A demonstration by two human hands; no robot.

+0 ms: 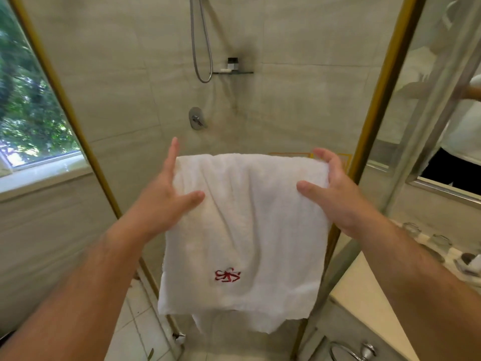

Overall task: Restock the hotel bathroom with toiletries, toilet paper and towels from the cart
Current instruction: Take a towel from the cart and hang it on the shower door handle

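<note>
You had the white towel (242,230) hanging at the shower opening, between the gold-edged glass panels (377,108). It was folded over some support that the cloth itself hid.

Your left hand (166,204) lay spread, fingers straight along the towel's left edge and thumb pressed on the front face, gripping nothing. Your right hand (335,194) had its fingers curled over the top right corner, with the thumb laid on the front, so that corner was pinched.

The towel looked like soft, limp terry: light, creased in long folds below your hands, with no stiffness of its own. A red emblem (227,275) sat low on the front layer, and a back layer showed below the front hem.

Cloth like that would probably slide if you pulled it from one side only. The top fold at both corners was the sound place to take hold, tugging evenly. It did not look fragile.
</note>
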